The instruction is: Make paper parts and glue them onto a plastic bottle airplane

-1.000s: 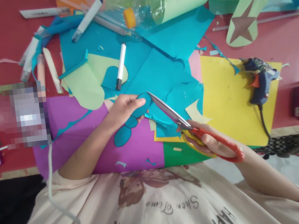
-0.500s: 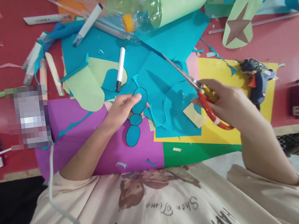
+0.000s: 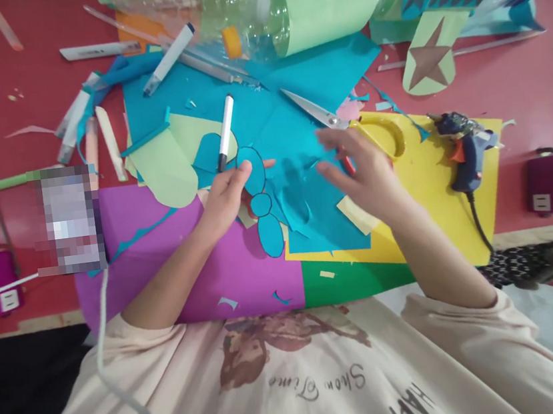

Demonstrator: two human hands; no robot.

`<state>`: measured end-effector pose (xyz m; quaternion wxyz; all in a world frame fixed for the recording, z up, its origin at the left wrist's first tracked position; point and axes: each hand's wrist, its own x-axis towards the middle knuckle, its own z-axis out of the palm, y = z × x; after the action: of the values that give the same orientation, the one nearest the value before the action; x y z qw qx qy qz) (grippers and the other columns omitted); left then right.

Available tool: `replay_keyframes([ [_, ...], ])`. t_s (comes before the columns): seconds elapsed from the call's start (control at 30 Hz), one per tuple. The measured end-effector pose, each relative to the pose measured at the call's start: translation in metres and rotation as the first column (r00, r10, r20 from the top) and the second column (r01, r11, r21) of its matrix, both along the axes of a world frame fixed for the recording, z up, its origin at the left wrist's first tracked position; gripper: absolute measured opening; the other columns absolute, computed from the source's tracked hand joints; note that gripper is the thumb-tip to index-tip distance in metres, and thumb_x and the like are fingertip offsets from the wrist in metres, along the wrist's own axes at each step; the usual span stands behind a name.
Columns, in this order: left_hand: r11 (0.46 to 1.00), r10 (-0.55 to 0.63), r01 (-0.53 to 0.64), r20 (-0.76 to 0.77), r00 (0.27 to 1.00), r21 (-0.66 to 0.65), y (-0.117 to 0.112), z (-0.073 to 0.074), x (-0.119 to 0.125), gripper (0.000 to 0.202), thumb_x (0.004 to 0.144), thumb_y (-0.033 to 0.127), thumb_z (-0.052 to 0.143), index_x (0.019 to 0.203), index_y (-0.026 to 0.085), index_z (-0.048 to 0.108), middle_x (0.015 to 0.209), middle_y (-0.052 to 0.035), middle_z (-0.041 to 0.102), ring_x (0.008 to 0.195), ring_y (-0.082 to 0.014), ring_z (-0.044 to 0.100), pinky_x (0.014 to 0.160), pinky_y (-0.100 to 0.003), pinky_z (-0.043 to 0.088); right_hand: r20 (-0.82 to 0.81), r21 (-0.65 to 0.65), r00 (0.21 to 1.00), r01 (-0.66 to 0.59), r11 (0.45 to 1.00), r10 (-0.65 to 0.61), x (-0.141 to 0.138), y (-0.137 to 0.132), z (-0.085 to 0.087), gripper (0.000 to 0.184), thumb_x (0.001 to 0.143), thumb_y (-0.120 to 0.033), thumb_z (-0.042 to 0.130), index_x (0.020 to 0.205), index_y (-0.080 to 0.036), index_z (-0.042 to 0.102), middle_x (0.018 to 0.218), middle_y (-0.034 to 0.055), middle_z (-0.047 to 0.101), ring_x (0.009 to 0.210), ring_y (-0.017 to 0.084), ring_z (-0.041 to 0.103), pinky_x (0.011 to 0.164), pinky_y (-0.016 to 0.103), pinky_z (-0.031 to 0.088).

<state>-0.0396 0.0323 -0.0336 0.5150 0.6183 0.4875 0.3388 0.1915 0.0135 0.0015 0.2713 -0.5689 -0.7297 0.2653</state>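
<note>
Scissors, marker and glue gun crowd the paper pile; the purple sheet beside the blue cut-out lies bare.

A craft workspace (paper scraps everywhere): coloured sheets, markers, scissors, glue gun.

left grip pinched shut, right grip spread open, palm down.

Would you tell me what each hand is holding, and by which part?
The left hand pinches the teal cutout by its top oval; the right hand is open over the scissors, gripping nothing.
</note>
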Motion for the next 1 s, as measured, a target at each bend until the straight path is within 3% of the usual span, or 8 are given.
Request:
replay_keyframes([
  [0.1,0.997,0.013,-0.008,0.065,0.998,-0.07,0.003,0.003,0.002,0.062,0.089,0.069,0.039,0.112,0.02,0.07,0.061,-0.0002,0.06,0.052,-0.013,0.058,0.049,-0.025,0.053,-0.418,-0.143,0.887,-0.278,0.95,0.197,-0.027,-0.006,-0.018,0.034,0.092,-0.034,0.054,0.123,-0.022,0.048,0.111,0.0081,0.064,0.091,0.017,0.065,0.079,0.034,0.056],
  [0.23,0.991,0.021,-0.003,0.13,0.991,-0.135,0.01,0.004,0.006,0.068,0.083,0.074,0.042,0.121,0.022,0.065,0.054,0.0023,0.052,0.036,-0.0098,0.049,0.032,-0.022,0.043,-0.677,-0.163,0.71,-0.404,0.9,0.195,-0.047,-0.001,-0.039,0.036,0.089,-0.041,0.06,0.118,-0.026,0.046,0.112,0.0043,0.059,0.08,0.011,0.062,0.073,0.027,0.055],
  [0.33,0.991,-0.056,0.068,0.098,0.994,-0.119,0.014,-0.002,0.007,0.068,0.086,0.073,0.037,0.126,0.023,0.062,0.052,0.0027,0.052,0.031,-0.0076,0.044,0.03,-0.02,0.038,-0.72,-0.2,0.674,-0.43,0.881,0.165,-0.048,0.004,-0.047,0.044,0.085,-0.045,0.066,0.12,-0.027,0.046,0.118,0.0038,0.055,0.071,0.007,0.058,0.064,0.024,0.052],
  [0.47,0.992,-0.096,0.101,0.075,0.993,-0.079,0.014,-0.012,0.007,0.064,0.09,0.07,0.032,0.129,0.026,0.057,0.06,0.0015,0.058,0.034,-0.0082,0.048,0.033,-0.021,0.042,-0.728,-0.203,0.662,-0.457,0.866,0.178,-0.044,0.004,-0.05,0.049,0.084,-0.04,0.068,0.125,-0.025,0.047,0.131,0.0071,0.049,0.076,0.008,0.059,0.067,0.025,0.053],
  [0.6,0.998,-0.044,0.044,-0.004,0.999,0.042,0.012,-0.019,0.004,0.061,0.095,0.065,0.027,0.138,0.026,0.046,0.086,-0.0042,0.066,0.07,-0.0175,0.069,0.056,-0.029,0.057,-0.723,-0.168,0.662,-0.447,0.879,0.198,-0.042,0.0,-0.05,0.049,0.084,-0.036,0.069,0.128,-0.026,0.05,0.135,0.0081,0.046,0.078,0.009,0.059,0.071,0.027,0.055],
  [0.7,0.989,-0.042,0.046,-0.026,0.999,0.142,0.013,-0.025,0.0,0.061,0.095,0.063,0.03,0.144,0.027,0.034,0.098,-0.0069,0.065,0.092,-0.0221,0.068,0.068,-0.036,0.059,-0.723,-0.189,0.672,-0.415,0.89,0.16,-0.042,0.0,-0.051,0.051,0.083,-0.036,0.069,0.129,-0.028,0.05,0.135,0.0072,0.045,0.076,0.008,0.058,0.069,0.025,0.055],
  [0.9,0.946,-0.16,0.15,0.01,0.987,0.286,0.009,-0.028,-0.003,0.072,0.089,0.06,0.05,0.148,0.037,0.014,0.106,-0.0044,0.061,0.071,-0.0123,0.066,0.063,-0.028,0.057,-0.719,-0.211,0.69,-0.327,0.921,0.08,-0.04,0.002,-0.052,0.054,0.08,-0.04,0.071,0.128,-0.029,0.048,0.137,0.0062,0.046,0.083,0.01,0.059,0.069,0.024,0.056],
  [1.0,0.923,-0.165,0.154,-0.001,0.986,0.352,0.007,-0.027,-0.001,0.067,0.088,0.058,0.054,0.144,0.036,0.025,0.12,-0.0064,0.056,0.076,-0.0112,0.065,0.067,-0.026,0.058,-0.749,-0.211,0.661,-0.3,0.93,0.043,-0.04,0.003,-0.052,0.053,0.079,-0.041,0.072,0.126,-0.029,0.049,0.137,0.0059,0.047,0.082,0.01,0.06,0.07,0.025,0.056],
])
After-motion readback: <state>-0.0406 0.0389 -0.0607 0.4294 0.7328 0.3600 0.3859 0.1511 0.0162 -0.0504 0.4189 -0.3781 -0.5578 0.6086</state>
